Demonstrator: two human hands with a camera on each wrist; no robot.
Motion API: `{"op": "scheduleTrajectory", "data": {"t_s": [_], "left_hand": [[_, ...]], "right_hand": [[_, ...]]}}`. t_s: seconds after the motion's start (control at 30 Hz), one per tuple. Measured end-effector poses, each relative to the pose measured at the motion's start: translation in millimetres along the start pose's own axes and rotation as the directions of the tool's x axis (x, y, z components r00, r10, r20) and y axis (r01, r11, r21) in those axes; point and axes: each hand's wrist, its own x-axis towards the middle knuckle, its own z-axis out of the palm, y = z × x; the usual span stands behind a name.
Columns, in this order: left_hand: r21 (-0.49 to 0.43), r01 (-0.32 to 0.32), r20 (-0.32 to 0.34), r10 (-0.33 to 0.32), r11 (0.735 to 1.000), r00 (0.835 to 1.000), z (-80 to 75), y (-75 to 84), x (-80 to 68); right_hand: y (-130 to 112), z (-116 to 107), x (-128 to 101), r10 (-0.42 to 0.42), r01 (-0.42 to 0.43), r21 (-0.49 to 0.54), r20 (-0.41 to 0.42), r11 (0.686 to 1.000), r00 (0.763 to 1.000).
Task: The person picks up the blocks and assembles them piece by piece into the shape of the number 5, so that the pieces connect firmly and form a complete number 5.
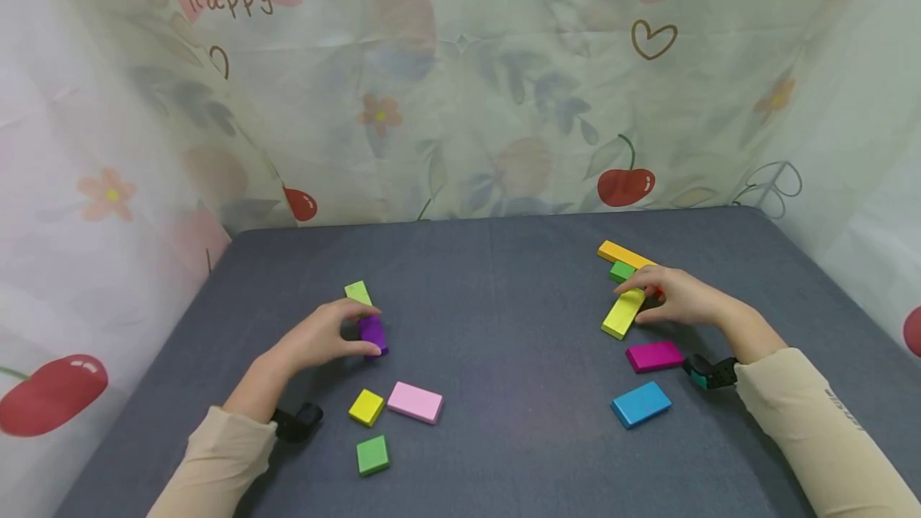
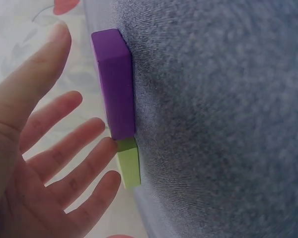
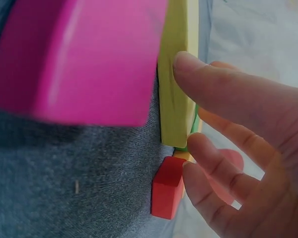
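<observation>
Purple oblong wood-like block, with the left hand spread around it, seemingly to span its length, lies on the grey fabric tabletop end-to-end with a lime oblong wood-like block, the right hand spread beside a yellow oblong wood-like block rightward of the purple.
</observation>
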Motion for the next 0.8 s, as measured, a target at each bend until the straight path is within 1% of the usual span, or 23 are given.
{"op": "scheduleTrajectory", "data": {"t_s": [0.1,0.27,0.43,0.53,0.67,0.8], "left_hand": [[0.012,-0.016,-0.005,0.016,1.000,1.000,0.2,-1.0,0.9],[0.030,-0.037,-0.001,0.037,0.999,0.999,1.3,-3.9,2.9],[0.043,-0.032,0.016,0.031,0.999,0.999,4.1,-7.9,4.6],[0.040,-0.027,0.019,0.026,0.999,0.999,5.0,-9.3,5.2],[0.033,-0.020,0.021,0.019,0.999,1.000,4.8,-9.7,5.5],[0.029,-0.012,0.026,0.012,1.000,1.000,4.2,-8.9,6.1]], "right_hand": [[0.9,0.2,1.3,-0.013,0.013,-0.002,0.009,1.000,1.000],[1.2,-0.2,3.6,-0.010,0.010,-0.001,0.038,1.000,0.999],[0.1,0.0,5.0,0.002,-0.001,-0.004,0.054,1.000,0.999],[-0.4,-0.3,5.6,-0.006,0.007,-0.008,0.059,1.000,0.998],[-0.9,-1.3,6.9,-0.015,0.015,-0.004,0.069,1.000,0.998],[-0.4,-1.8,8.5,-0.002,0.002,0.003,0.072,1.000,0.997]]}}
